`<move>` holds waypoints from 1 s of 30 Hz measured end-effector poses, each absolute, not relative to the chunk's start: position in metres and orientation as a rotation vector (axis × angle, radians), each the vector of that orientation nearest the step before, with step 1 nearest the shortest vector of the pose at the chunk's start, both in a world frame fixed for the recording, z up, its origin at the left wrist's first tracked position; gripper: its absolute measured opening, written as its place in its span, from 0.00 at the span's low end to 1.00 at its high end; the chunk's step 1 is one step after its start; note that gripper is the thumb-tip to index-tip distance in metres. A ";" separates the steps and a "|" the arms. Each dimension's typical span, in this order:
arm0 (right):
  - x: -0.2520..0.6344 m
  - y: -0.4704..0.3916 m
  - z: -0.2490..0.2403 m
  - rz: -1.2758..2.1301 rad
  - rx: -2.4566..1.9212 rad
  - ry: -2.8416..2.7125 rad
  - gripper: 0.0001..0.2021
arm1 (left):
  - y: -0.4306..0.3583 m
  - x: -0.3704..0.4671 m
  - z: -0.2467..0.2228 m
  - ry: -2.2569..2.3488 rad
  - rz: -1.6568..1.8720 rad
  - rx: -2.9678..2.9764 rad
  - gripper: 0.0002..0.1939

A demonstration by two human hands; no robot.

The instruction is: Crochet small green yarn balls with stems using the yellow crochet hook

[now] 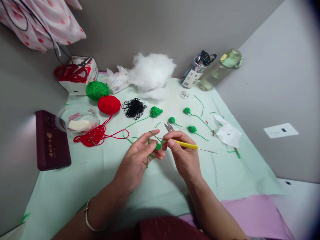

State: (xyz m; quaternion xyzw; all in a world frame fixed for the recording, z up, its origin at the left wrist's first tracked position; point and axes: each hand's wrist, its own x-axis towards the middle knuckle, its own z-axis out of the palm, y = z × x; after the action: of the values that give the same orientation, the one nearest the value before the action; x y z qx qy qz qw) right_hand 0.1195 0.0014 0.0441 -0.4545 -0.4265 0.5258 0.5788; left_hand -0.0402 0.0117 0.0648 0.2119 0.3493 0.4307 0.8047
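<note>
Between thumb and fingers, my left hand pinches a small green crochet piece, with green yarn looped over its raised forefinger. My right hand grips a crochet hook by its yellow handle, the hook's tip at the green piece. Just beyond the right fingers show the blades of metal scissors; their handles are hidden. A strand runs back from the left hand toward a small green yarn bundle. Finished-looking green crochet balls with yarn tails lie farther right.
A red yarn ball, green yarn ball, black yarn heap and white stuffing lie behind the hands. At left are a clear plastic bowl and phone. A bottle and pen holder stand back right.
</note>
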 end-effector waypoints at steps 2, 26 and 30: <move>0.121 0.001 0.043 1.213 -1.069 -1.011 0.07 | 0.012 -0.041 0.065 0.762 0.906 0.476 0.19; 0.119 0.001 0.048 1.173 -1.014 -1.189 0.06 | 0.011 -0.049 0.060 0.805 0.870 0.607 0.52; 0.117 -0.001 0.051 1.048 -1.045 -1.308 0.05 | 0.013 -0.048 0.060 0.836 0.886 0.578 0.56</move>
State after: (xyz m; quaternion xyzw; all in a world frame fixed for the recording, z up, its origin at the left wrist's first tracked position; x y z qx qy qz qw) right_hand 0.1170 -0.0005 0.0513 -0.4415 -0.5526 0.4430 0.5508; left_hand -0.0485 0.0131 0.0603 0.2678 0.3871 0.4103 0.7811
